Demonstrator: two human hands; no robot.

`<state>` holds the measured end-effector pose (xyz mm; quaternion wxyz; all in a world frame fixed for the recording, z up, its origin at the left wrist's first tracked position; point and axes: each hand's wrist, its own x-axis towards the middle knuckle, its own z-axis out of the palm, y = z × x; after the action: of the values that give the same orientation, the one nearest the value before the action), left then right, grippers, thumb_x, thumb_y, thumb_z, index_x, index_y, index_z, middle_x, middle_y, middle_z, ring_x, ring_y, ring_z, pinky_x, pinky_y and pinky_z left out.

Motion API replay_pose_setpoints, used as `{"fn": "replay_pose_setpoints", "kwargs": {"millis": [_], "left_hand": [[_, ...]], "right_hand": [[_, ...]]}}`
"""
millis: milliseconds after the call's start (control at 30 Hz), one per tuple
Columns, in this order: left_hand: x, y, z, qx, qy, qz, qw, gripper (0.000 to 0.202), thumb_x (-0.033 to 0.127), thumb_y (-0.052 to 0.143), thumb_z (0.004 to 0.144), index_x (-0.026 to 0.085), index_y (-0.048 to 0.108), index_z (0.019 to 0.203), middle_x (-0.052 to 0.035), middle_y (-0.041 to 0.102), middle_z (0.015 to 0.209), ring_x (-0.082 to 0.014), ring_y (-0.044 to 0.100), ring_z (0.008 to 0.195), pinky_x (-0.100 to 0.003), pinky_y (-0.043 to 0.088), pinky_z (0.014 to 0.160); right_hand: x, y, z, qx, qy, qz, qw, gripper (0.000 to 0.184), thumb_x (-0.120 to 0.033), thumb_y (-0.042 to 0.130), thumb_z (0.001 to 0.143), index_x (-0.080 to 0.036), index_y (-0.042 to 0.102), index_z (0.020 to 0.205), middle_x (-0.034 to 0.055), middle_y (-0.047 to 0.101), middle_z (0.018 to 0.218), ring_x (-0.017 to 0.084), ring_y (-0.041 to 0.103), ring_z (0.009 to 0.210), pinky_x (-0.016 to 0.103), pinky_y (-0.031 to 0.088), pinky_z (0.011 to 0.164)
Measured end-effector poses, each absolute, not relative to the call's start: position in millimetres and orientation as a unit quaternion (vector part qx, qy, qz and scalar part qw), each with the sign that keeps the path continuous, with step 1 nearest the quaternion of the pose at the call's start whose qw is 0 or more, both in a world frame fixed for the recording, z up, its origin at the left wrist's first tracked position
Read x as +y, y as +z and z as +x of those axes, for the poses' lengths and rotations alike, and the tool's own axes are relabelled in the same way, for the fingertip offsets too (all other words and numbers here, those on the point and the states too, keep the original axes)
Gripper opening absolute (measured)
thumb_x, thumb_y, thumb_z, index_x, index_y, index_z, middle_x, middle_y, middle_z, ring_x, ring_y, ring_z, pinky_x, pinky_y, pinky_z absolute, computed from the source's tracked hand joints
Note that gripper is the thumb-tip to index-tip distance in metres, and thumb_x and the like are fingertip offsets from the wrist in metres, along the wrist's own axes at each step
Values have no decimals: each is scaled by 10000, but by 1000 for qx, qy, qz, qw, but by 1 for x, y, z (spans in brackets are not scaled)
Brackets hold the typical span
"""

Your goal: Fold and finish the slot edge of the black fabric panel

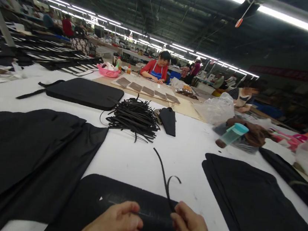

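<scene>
My right hand pinches a thin black strip between thumb and fingers. The strip stands up from the grip and splits into a long end and a short, curled end. My left hand is beside it, fingers loosely bent and thumb apart, with nothing visible in it. Below both hands lies a black sheet with a small white triangular mark near its left side; its near part is hidden by my hands. Farther off on the white table is a heap of loose black strips.
Black fabric pieces spread on the left, and a black stack lies on the right. A flat black pad and a tapered black piece flank the heap. A lidded bottle lies near plastic bags. Co-workers sit beyond.
</scene>
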<state>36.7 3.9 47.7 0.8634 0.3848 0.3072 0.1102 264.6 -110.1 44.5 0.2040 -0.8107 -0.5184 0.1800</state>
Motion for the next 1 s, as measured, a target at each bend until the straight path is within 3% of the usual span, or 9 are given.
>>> {"fn": "replay_pose_setpoints", "kwargs": {"millis": [67,133,233,333,467,667,833,900,1000], "left_hand": [[-4,50,54,310,137,335,879,836,440,785,577,144,359,1232,-148,516,1155,-213,552,966,-332,434,841],[-8,47,65,321,151,321,878,855,377,798,563,158,315,1234,-106,532,1083,-190,553,921,-308,433,790],[-12,42,71,347,173,309,868,706,281,779,547,159,373,1111,-2,545,786,-132,530,667,-267,410,635],[-13,38,66,361,182,303,863,494,367,714,615,143,448,966,27,509,640,-101,463,526,-261,390,574],[-10,35,50,351,195,299,865,459,490,640,707,114,500,930,-49,570,761,-131,527,609,-295,435,631],[1,33,25,340,208,278,874,315,371,610,784,100,536,927,-77,582,802,-154,561,694,-315,457,710],[8,34,-1,321,236,199,896,155,158,669,683,136,549,779,6,522,737,-55,422,516,-186,356,474],[9,37,-8,287,234,189,910,196,192,676,691,140,493,647,29,478,643,-32,320,427,-169,253,395],[10,51,-10,246,208,237,916,464,303,662,720,149,304,468,26,425,526,-17,238,361,-181,183,363]], "right_hand": [[-121,34,239,-595,129,-773,180,116,-254,419,886,-265,480,787,-63,604,585,149,606,518,205,393,465],[-129,24,219,-665,59,-727,158,100,-218,414,894,-265,485,840,-54,621,630,146,607,487,217,355,403],[-136,19,199,-718,-32,-681,142,148,-202,370,923,-251,475,831,-52,593,602,141,574,410,247,314,354],[-138,22,189,-739,-42,-656,147,246,-229,299,970,-241,465,789,-54,555,561,132,546,385,247,313,363],[-138,30,183,-723,7,-666,181,316,-283,278,1000,-238,457,744,-47,542,576,119,548,431,215,345,407],[-139,41,190,-649,2,-716,255,317,-345,291,998,-238,509,794,-42,500,592,126,530,456,221,364,429],[-145,42,203,-685,-58,-700,194,236,-265,314,988,-204,540,969,-1,573,656,155,568,489,246,411,455],[-146,40,204,-710,-81,-675,184,273,-194,275,978,-169,545,1009,25,592,664,165,579,501,251,430,457],[-145,35,204,-727,-101,-655,178,336,-86,241,932,-126,548,1065,67,623,716,177,598,542,261,462,483]]}}
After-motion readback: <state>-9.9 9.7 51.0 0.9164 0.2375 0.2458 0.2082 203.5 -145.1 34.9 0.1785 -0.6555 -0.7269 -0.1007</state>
